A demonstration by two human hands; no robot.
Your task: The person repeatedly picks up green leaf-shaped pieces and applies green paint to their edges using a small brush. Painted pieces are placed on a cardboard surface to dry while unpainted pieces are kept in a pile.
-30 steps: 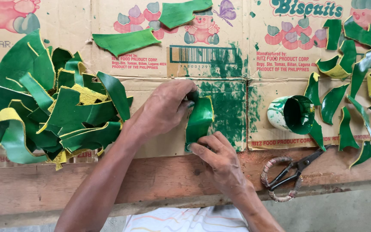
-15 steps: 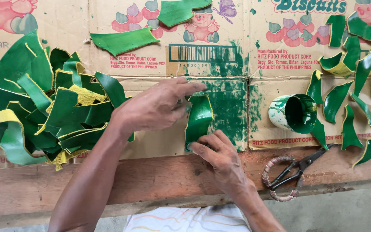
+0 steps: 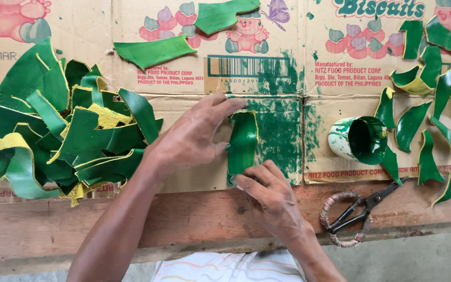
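While both hands press on it, the green strip (image 3: 242, 142) lies flat on the cardboard (image 3: 283, 136), and I think it is held that way so it cannot curl up or slide. Nearest to the person, the right hand (image 3: 270, 196) has its fingers bent, with the tips pushing down the strip's bottom end. Just above, the left hand (image 3: 194, 137) is spread wide, and its fingertips pin the strip's top end and left side. Neither hand grips anything (they only press).

Right of the strip, on the wooden board (image 3: 184, 219) at the near edge, lie scissors (image 3: 353, 211) with wrapped handles, kept close by. Further right of the strip a small cup (image 3: 358, 140) with green paint inside rests on its side. Left of the strip sits a big heap of green and yellow pieces (image 3: 63, 130). Far right, more curled green pieces (image 3: 434, 115) are set out apart, maybe to dry. Above the strip lie two larger green scraps (image 3: 155, 51). Green smears stain the cardboard beside the strip.
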